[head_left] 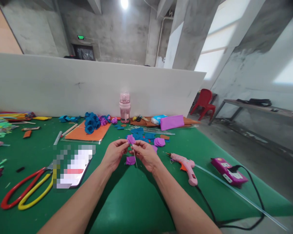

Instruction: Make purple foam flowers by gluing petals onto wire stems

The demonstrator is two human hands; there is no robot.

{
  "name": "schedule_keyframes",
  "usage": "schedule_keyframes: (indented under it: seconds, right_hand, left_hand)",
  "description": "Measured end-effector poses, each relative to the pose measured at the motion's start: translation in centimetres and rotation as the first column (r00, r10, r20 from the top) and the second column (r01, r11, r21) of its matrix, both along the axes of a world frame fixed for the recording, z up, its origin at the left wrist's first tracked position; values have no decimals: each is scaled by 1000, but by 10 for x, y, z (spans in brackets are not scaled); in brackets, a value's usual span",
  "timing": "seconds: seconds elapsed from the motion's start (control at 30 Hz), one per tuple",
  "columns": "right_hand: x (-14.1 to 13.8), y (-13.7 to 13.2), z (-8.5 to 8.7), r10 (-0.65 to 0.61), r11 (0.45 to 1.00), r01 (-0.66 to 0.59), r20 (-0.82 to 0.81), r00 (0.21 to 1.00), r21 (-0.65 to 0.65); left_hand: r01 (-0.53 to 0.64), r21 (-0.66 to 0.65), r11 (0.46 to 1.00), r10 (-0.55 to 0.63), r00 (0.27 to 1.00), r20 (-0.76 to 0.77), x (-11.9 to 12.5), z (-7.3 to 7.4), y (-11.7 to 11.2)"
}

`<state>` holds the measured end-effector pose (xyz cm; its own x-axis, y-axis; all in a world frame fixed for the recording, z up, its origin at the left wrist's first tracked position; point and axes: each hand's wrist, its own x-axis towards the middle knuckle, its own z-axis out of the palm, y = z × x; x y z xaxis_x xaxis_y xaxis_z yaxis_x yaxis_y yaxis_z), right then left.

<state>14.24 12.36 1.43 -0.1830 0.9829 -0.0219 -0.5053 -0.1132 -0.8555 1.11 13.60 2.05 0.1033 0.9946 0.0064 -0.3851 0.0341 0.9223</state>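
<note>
Both hands meet over the middle of the green table. Between their fingertips is a small purple crepe-paper flower on a thin stem that slants down. My left hand is closed, pinching the flower's left side. My right hand is closed too, its thumb and fingers at the top of the stem. Just below them lies a purple paper piece. More purple pieces and blue paper pieces lie behind the right hand.
On the right a pink glue gun with a long glue stick lies near a purple power strip. Scissors and a phone lie left. Blue flowers rest on orange paper. A pink bottle stands behind.
</note>
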Motion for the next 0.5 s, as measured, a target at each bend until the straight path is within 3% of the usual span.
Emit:
schedule_keyframes:
  seconds: [0.5]
  right_hand:
    - [1,1,-2,31,999,-32,-70,997,-23]
  left_hand:
    - [20,-6,1000,-19,999,33,0,-2,1]
